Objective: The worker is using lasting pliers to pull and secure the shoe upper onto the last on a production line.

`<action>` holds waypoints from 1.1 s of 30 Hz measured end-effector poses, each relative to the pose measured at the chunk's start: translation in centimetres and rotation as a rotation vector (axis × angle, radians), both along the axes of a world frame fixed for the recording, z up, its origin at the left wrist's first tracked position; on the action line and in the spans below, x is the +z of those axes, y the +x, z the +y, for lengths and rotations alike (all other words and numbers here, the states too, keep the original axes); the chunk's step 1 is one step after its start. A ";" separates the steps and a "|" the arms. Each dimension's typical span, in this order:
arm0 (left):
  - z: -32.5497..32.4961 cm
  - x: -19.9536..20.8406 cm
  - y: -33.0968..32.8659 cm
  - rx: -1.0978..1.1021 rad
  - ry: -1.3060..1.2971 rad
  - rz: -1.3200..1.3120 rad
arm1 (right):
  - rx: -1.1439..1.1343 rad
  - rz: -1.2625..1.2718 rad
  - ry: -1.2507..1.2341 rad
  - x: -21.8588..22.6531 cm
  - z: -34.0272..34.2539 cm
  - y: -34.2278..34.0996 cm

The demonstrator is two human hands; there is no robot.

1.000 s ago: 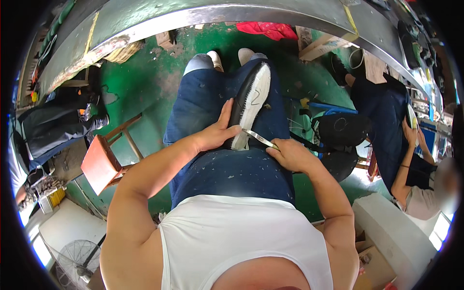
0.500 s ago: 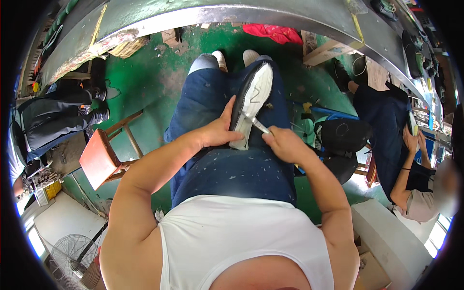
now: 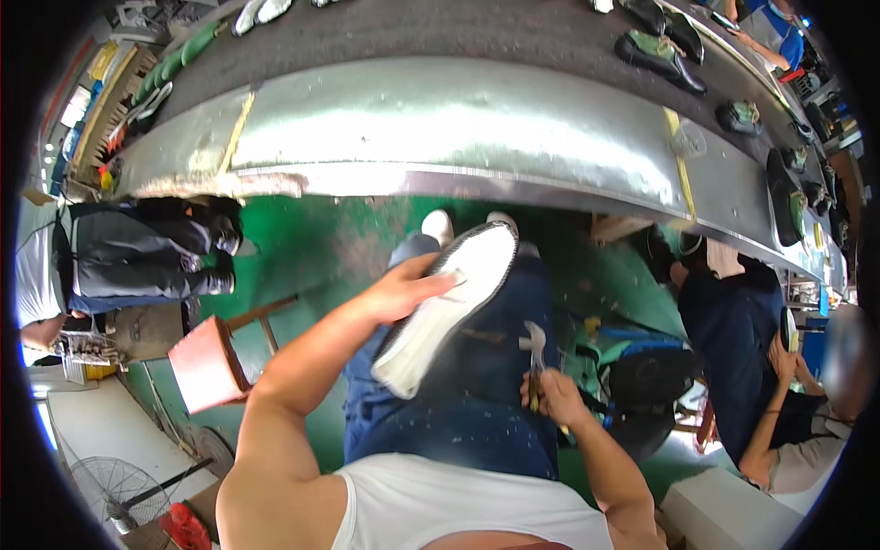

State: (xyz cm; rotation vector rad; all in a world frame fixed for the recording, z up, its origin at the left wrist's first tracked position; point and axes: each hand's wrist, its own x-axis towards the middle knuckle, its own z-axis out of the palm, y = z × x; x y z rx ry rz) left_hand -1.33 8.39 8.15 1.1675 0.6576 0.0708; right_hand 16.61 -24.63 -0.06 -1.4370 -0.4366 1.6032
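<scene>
My left hand [image 3: 408, 289] grips a shoe [image 3: 481, 275] by its side, thumb lying across the underside. The shoe is tilted over my lap, its white bottom turned up and a black edge running around it. At the right thigh, my right hand [image 3: 561, 401] is closed around the handle of a small hammer [image 3: 533, 341]. The hammer's metal head points away from me, apart from the shoe. Dark blue cloth [image 3: 467, 423] flecked with white covers my lap.
Ahead runs a metal bench edge [image 3: 412, 110] with a dark belt [image 3: 458, 41] behind it, bearing several shoes [image 3: 655, 60]. An orange-red stool [image 3: 206, 364] stands left, a black padded seat [image 3: 653, 374] right. Other people [image 3: 733, 312] sit or stand on both sides.
The view has tilted up, bringing more of the bench in. The hammer has come off the shoe's bottom toward the right thigh. My left hand has shifted along the shoe, thumb now over its underside.
</scene>
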 end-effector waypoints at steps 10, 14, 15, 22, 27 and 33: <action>26.0 18.1 15.0 -0.217 1.579 0.309 | 0.007 0.166 -0.022 -3.6 3.2 4.7; 33.4 15.4 24.5 -0.420 1.810 0.635 | 0.022 0.161 -0.059 -3.3 5.3 6.3; 33.9 13.9 25.9 -0.446 2.024 0.717 | 0.018 0.176 -0.072 -3.1 5.7 6.5; 39.8 11.5 32.3 -0.179 1.701 0.671 | -0.009 0.208 -0.105 -1.8 10.0 9.8; 52.2 11.1 32.4 0.252 1.644 0.643 | 0.011 0.247 -0.129 -2.4 13.3 12.6; 60.7 7.3 35.0 0.333 1.303 0.794 | -0.042 0.247 -0.270 -2.2 17.1 14.3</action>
